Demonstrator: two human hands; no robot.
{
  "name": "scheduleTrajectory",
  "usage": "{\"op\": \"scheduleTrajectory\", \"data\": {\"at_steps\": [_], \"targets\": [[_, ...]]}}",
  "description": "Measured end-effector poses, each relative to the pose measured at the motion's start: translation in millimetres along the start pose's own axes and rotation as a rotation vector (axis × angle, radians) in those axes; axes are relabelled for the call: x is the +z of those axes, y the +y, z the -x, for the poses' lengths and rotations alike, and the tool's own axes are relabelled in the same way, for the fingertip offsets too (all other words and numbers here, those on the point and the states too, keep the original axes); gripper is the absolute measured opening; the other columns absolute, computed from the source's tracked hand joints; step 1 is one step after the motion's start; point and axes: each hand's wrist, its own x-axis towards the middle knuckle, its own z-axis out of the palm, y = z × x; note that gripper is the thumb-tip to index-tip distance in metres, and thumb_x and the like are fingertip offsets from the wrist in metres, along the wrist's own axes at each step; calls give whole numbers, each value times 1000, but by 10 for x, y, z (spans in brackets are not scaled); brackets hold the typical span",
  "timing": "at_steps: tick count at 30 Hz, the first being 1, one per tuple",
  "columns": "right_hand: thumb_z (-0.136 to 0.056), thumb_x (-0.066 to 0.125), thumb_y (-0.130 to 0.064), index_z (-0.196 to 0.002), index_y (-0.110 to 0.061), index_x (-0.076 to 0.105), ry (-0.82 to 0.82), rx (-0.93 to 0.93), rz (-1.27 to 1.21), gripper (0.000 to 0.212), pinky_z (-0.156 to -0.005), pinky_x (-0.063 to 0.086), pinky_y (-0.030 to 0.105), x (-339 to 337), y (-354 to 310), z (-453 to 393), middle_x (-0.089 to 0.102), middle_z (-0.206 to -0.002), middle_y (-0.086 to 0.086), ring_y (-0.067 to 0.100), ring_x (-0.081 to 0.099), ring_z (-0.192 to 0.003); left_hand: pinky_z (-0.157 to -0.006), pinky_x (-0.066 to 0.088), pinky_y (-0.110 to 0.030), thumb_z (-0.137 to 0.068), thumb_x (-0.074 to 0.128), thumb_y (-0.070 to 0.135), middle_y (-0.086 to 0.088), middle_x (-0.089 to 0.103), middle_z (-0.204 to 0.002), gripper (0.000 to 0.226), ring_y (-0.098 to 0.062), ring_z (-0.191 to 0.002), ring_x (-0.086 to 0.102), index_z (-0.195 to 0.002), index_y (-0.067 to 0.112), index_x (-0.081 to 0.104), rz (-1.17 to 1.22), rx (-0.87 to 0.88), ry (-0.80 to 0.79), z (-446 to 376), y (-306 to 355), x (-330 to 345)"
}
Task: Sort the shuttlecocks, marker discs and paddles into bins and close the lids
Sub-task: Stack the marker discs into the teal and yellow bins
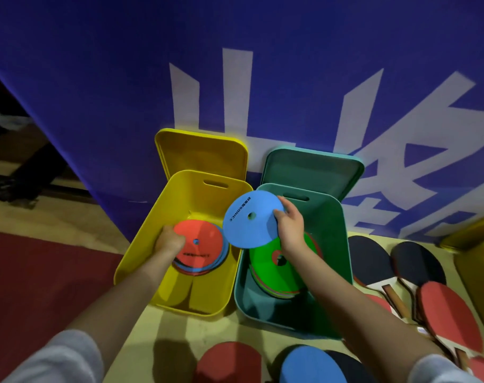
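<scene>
While the blue marker disc (252,219) is pinched at its right edge by the right hand (290,224), thumb on the upper face and fingers behind, it is held tilted above the gap between the two open bins. The left hand (169,241) is lowered into the yellow bin (141,252), where its fingers are curled around the left edge of a stack of discs (199,251) topped by a red one. A second stack (274,268), topped by a green disc, is seen in the green bin (343,244) beneath the right forearm. Both lids, the yellow lid (202,153) and the green lid (312,170), are stood open against the blue banner (97,64) behind.

The disc is judged to be thin, light and somewhat flexible, with a smooth face and a small centre hole. An edge pinch is considered sufficient; a firm hold is advised, since a smooth flat sheet may slide out of a loose pinch. Stacks are best taken at the rim with fingers under the lowest disc, so that none is shed.

Paddles (417,275) are laid on the floor to the right of the green bin, and further paddle heads (229,363) are seen at the lower edge. No shuttlecocks are visible.
</scene>
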Motion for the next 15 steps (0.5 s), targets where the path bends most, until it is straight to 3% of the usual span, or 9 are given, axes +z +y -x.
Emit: {"op": "scheduleTrajectory", "data": {"at_steps": [3,5,8,11,13,15], "targets": [[-92,45,-2,-127,-13,54,-29,-42,84,38,-91,45,35,98,-8,-10,56,-121,3,20,53,-110,-101,39,-42,-86,59,16,-26,47,-137,54,-39,-127,45,-135,-2,44,-187,32,-48,19,60,-10],[-92,44,-3,-129,-13,54,-68,-77,149,39,-95,46,37,215,-28,-36,56,-123,4,20,53,-110,-107,31,-41,-88,60,19,-20,43,-141,59,-37,-131,38,-142,7,40,-188,314,28,163,187,-141],[-92,45,-3,-129,-13,53,-166,-98,283,39,-85,45,31,520,-58,-95,55,-115,4,20,53,-102,-106,33,-43,-86,60,11,-17,49,-133,50,-35,-125,43,-135,10,49,-125,691,244,290,238,-439],[-88,48,-2,-127,-10,55,-232,-115,427,41,-81,44,31,930,-27,-135,60,-110,4,20,55,-95,-102,35,-46,-90,53,11,-21,48,-133,50,-40,-122,45,-138,7,44,-145,592,319,214,120,-654],[-86,48,-2,-126,-10,56,-246,-130,511,42,-77,46,34,1205,1,-127,64,-102,8,21,55,-82,-97,38,-46,-95,45,15,-25,49,-133,49,-42,-120,48,-143,9,37,-176,433,248,149,94,-731],[-85,48,-2,-129,-11,54,-282,-114,564,45,-73,45,35,1429,65,-115,64,-94,12,24,55,-77,-89,42,-44,-98,39,15,-23,56,-128,45,-40,-114,54,-143,14,38,-205,396,171,103,104,-776]]}}
